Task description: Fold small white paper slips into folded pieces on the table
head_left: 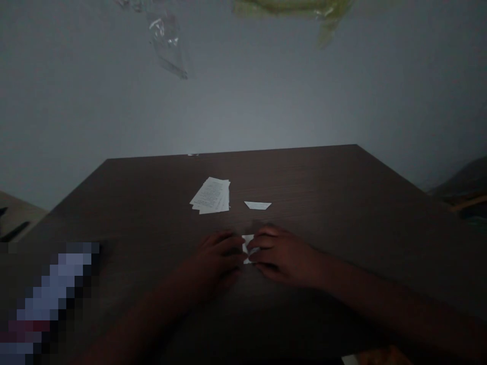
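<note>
A small piece of white paper [248, 242] lies on the dark table between my hands, largely covered by fingers. My left hand [220, 256] has its bent fingers closed at the paper's left edge. From the other side, my right hand [283, 256] curls its fingers over the paper's right part, and both sets of fingertips nearly meet. Just beyond them rests a folded paper strip [257, 205] with slanted ends and lines of print. To its left is a loose stack of printed paper sheets [212, 196], slightly fanned.
The wood-grain table [304, 177] has its far edge near a pale wall [243, 101]. A blurred-out, bright device-like shape [57, 284] lies at the left. Clear plastic [167, 40] and yellowish material [292, 7] hang on the wall. Some dim objects [467, 192] stand at the right.
</note>
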{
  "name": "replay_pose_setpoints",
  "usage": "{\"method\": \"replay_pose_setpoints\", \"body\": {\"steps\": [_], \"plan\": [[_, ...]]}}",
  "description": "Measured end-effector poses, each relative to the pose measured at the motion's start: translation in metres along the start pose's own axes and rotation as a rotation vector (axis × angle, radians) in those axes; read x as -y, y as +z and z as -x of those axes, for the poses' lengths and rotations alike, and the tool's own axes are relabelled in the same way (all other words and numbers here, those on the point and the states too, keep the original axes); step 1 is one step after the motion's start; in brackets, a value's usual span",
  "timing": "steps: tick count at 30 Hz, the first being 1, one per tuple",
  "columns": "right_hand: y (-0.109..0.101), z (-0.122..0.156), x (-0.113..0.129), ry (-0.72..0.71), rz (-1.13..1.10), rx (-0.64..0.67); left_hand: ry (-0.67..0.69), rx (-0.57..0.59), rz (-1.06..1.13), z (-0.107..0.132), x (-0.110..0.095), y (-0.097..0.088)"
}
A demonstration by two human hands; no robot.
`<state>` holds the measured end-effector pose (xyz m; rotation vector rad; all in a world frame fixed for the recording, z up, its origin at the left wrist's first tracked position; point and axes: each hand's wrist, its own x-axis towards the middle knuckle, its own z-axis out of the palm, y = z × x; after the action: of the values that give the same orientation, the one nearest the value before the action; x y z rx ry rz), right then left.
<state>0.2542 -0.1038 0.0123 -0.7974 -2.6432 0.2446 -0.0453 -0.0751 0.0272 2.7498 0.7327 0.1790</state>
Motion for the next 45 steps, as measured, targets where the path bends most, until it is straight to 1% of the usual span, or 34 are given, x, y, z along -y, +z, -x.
{"method": "replay_pose_setpoints", "body": {"steps": [5,9,12,14,18,21,23,24,27,31,34,39,42,45], "plan": [[0.002,0.0,-0.001,0.008,0.014,0.003,-0.021,0.048,-0.001,0.003,-0.005,-0.008],[0.006,0.002,-0.002,0.009,0.019,-0.026,-0.048,0.075,0.045,0.004,-0.003,-0.015],[0.006,0.002,-0.003,0.002,0.002,-0.023,-0.051,0.075,0.087,0.003,-0.002,-0.02],[0.005,0.002,-0.003,0.001,-0.004,-0.02,-0.045,0.097,0.088,0.002,-0.002,-0.022],[0.003,0.001,-0.002,0.011,-0.011,-0.012,-0.039,0.12,0.005,0.004,-0.004,-0.018],[0.003,0.001,-0.001,0.015,-0.021,-0.008,-0.014,0.098,-0.008,0.008,-0.001,-0.011],[0.003,0.001,-0.002,0.013,-0.024,-0.005,-0.001,0.085,-0.004,0.009,0.001,-0.01],[0.003,0.001,-0.002,0.011,-0.023,-0.007,-0.004,0.085,-0.004,0.009,0.002,-0.011],[0.003,0.001,-0.003,0.006,-0.014,-0.013,-0.002,0.147,0.012,0.006,-0.001,-0.02],[0.002,0.0,-0.002,0.005,-0.007,0.005,-0.033,0.096,0.021,0.002,-0.01,-0.027],[0.003,0.0,-0.002,0.013,-0.001,0.004,-0.016,0.085,-0.025,0.002,-0.013,-0.023],[0.002,0.001,-0.002,0.006,-0.013,0.011,0.01,0.081,-0.078,0.004,-0.01,-0.013],[0.002,0.0,-0.003,0.015,-0.018,0.005,0.01,0.09,-0.066,0.004,-0.011,-0.011],[0.005,-0.001,-0.004,0.049,-0.087,-0.036,0.02,0.098,-0.037,0.002,-0.011,-0.012]]}}
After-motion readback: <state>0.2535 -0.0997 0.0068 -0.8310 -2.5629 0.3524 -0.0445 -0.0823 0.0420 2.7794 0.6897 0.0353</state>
